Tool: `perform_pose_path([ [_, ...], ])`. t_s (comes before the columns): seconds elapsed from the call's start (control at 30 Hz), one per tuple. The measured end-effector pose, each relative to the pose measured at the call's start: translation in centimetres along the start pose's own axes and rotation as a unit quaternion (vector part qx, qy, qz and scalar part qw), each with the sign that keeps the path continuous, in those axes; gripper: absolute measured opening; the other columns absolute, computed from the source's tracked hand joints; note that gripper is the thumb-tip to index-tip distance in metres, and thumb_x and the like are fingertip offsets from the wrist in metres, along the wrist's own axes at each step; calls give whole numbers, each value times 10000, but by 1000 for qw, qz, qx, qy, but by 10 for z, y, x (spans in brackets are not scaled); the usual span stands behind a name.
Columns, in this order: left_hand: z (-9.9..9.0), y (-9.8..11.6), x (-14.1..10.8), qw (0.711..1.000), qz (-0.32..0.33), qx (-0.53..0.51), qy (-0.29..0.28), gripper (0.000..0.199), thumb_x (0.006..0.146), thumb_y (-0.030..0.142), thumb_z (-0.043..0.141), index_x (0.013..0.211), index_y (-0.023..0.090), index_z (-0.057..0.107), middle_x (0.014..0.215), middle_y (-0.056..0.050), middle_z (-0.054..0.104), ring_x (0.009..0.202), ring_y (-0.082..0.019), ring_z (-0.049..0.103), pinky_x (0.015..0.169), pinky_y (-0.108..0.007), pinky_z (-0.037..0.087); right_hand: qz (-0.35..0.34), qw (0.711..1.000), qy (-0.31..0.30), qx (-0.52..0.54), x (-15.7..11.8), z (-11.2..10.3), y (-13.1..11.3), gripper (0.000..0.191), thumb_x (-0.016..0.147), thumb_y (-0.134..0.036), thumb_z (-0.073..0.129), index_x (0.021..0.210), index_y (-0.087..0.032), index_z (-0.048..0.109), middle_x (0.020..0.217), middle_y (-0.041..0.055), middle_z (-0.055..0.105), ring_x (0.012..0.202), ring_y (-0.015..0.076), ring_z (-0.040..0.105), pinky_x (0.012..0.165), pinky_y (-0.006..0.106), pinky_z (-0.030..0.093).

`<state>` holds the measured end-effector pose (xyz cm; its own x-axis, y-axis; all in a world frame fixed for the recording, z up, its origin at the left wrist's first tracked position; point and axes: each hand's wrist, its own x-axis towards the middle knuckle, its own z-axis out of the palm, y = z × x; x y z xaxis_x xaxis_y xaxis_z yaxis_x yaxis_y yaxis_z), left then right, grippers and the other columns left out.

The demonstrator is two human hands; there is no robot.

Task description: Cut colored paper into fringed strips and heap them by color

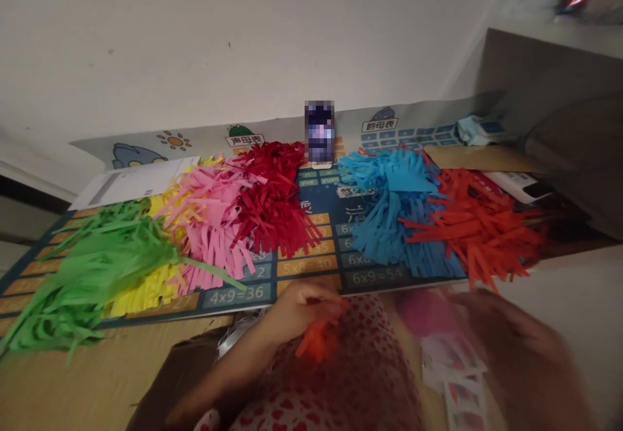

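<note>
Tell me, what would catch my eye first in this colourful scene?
Shaggy bunches of cut paper strips stand out most: green, pink, dark red, sky blue and orange-red, lying in a row across a blue multiplication-table poster. Just below the poster, the left hand pinches a small orange paper tuft.

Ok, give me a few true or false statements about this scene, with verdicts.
The left hand holds orange paper strips. True.
The right hand grips a green paper fringe. False: it is blurred at the right, near printed sheets.
The blue paper fringe lies between the red paper fringe and the orange paper fringe. True.
The pixelated object lies flat. False: it stands upright at the back of the multiplication chart.
</note>
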<state>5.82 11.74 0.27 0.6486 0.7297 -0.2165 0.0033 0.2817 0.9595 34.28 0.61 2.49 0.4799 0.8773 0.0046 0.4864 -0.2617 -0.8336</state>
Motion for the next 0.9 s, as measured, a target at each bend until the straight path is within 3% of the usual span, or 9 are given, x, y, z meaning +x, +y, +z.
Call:
perform_pose_path([
  [0.07,4,2,8,982,-45,-150,110,242,626,338,841,762,165,742,692,-29,700,554,-114,621,554,-211,493,-36,996,-70,43,13,35,-22,323,813,-518,609,820,-238,770,834,52,738,731,231,673,629,291,544],
  [0.1,6,3,10,966,-56,-209,140,283,571,318,872,747,155,722,660,-15,694,525,-107,615,538,-205,494,-51,993,-88,63,17,51,-33,313,815,-506,604,808,-243,775,829,43,742,736,226,677,646,288,544],
  [0.17,7,6,13,942,-58,-287,163,330,507,259,903,717,143,675,636,-5,694,521,-108,630,543,-201,512,-81,987,-105,87,20,79,-50,297,836,-474,587,819,-245,776,814,28,742,732,208,678,661,279,538],
  [0.27,6,11,13,925,-47,-338,169,346,509,212,901,713,134,634,652,-9,702,542,-112,652,558,-198,532,-131,983,-87,98,18,102,-64,277,870,-416,567,833,-229,767,782,20,729,702,178,662,635,254,512],
  [0.43,0,10,12,912,-38,-368,175,343,548,211,884,765,130,631,712,-23,720,596,-127,682,620,-219,561,-198,978,-42,58,17,114,-69,240,894,-360,563,849,-233,762,746,18,721,650,161,646,579,242,467],
  [0.6,2,9,16,909,-26,-379,172,351,532,215,894,740,124,626,716,-9,712,593,-106,670,627,-212,561,-220,973,-69,15,15,121,-67,260,910,-363,550,810,-238,755,712,16,717,632,160,642,585,257,450],
  [0.9,3,8,18,906,-36,-380,185,355,512,215,904,730,133,636,695,-1,705,596,-117,670,614,-213,547,-220,971,-86,31,12,122,-63,196,902,-316,579,808,-258,741,720,-12,716,637,144,635,615,249,429],
])
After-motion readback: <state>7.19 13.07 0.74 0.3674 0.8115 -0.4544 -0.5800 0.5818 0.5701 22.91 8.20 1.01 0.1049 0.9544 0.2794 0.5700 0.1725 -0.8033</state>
